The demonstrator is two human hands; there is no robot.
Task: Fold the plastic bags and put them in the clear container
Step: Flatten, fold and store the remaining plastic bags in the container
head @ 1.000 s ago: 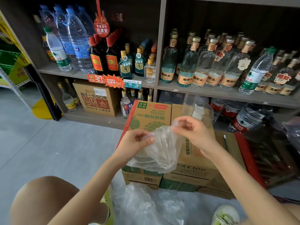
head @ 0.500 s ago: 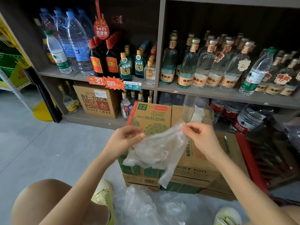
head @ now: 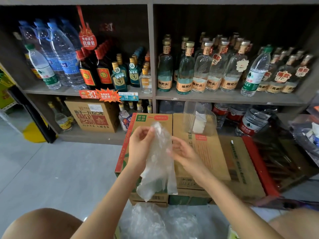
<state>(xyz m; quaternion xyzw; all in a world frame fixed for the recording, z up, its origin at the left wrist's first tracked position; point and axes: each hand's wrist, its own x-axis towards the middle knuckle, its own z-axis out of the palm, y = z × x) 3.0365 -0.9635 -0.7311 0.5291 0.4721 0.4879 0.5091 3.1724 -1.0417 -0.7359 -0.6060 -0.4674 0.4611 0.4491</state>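
A clear plastic bag (head: 158, 163) hangs lengthwise in front of the stacked cartons. My left hand (head: 139, 147) pinches its top end, and the bag droops down past my wrist. My right hand (head: 181, 152) is beside the bag's middle with relaxed fingers touching its right edge. The clear container (head: 199, 119) stands on the cartons behind my hands, with a white folded piece inside. More crumpled clear bags (head: 160, 221) lie on the floor between my knees.
Stacked cardboard cartons (head: 215, 157) fill the space in front of me. Behind them a grey shelf (head: 224, 99) holds several liquor and water bottles. A brown box (head: 93, 116) sits on the lowest shelf at left. A red crate edge (head: 259, 166) is at right.
The bag was stretched sideways between both hands; now it hangs vertically from my left hand, which rose. My right hand let go of the corner and dropped to the bag's side.
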